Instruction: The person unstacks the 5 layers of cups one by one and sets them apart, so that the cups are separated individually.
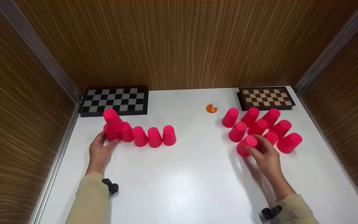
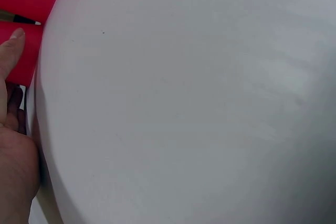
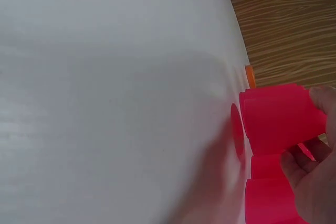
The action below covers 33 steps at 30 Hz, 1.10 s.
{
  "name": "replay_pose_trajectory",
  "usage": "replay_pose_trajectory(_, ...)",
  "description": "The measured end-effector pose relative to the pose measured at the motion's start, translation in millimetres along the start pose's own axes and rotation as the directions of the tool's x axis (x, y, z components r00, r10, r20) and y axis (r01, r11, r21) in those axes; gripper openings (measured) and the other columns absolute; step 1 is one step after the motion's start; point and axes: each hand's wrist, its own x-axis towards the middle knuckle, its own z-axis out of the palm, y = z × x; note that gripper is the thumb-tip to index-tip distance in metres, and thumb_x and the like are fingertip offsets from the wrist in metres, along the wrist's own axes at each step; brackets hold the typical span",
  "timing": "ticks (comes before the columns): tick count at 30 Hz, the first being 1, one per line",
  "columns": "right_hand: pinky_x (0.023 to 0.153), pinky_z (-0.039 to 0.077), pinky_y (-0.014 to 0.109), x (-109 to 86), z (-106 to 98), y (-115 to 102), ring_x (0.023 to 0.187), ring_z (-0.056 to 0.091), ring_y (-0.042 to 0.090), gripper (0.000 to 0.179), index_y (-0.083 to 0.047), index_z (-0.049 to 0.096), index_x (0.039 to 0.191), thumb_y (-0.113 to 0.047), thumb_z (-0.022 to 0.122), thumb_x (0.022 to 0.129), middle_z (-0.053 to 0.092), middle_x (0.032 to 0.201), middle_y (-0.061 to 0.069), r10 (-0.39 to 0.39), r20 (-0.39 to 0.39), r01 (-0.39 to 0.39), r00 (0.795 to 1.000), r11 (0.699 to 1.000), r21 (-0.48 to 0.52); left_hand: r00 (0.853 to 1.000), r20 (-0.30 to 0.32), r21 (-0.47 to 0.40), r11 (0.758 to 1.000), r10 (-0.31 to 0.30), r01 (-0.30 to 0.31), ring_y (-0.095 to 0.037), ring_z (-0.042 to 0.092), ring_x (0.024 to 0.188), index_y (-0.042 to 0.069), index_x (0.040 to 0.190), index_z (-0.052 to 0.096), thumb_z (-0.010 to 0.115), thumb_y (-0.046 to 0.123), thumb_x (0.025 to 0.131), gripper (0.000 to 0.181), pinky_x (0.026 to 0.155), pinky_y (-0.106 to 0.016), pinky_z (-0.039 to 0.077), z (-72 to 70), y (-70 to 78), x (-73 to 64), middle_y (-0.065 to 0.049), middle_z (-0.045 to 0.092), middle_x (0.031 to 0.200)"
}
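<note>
Upside-down pink cups stand in a row at the left, with one cup on top of the row's left end. My left hand grips the leftmost lower cup between thumb and fingers. The left wrist view shows the thumb on that lower cup. At the right, my right hand pinches the front pink cup of a group. In the right wrist view this cup looks slightly raised above the table. My right palm hides part of the cups behind it.
Several more upside-down pink cups stand behind and beside my right hand. A black-and-silver checkered board lies at the back left, a brown-and-cream one at the back right. Near that lies an orange notched disc. Wood-grain walls enclose the white table.
</note>
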Motion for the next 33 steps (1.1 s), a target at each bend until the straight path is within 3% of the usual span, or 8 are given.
replay_pose_trajectory(22,0.098,0.049,0.011,4.7,-1.9,4.1,0.138,0.057,0.03,0.075,-0.02,0.047,0.16,-0.043,0.079,0.097,0.057,0.149,0.008,0.083,0.011,-0.082,0.997,0.997,-0.008,1.0,0.003,-0.006,1.0,-0.008,0.008,-0.025,0.033,0.157,0.018,0.165,0.041,0.084,0.033,0.095,0.083,0.126,-0.042,0.033,0.1,-0.6,0.7,-0.006,0.044,0.166)
replay_pose_trajectory(33,0.097,0.047,0.007,3.2,1.6,9.9,0.137,0.058,0.032,0.07,-0.015,0.048,0.159,-0.033,0.079,0.098,0.058,0.148,0.011,0.007,-0.002,-0.007,1.0,1.0,-0.029,1.0,0.004,-0.015,1.0,-0.004,0.005,-0.026,0.034,0.157,0.017,0.166,0.04,0.083,0.034,0.095,0.085,0.126,-0.042,0.033,-0.8,-0.8,-0.1,-0.008,0.044,0.166)
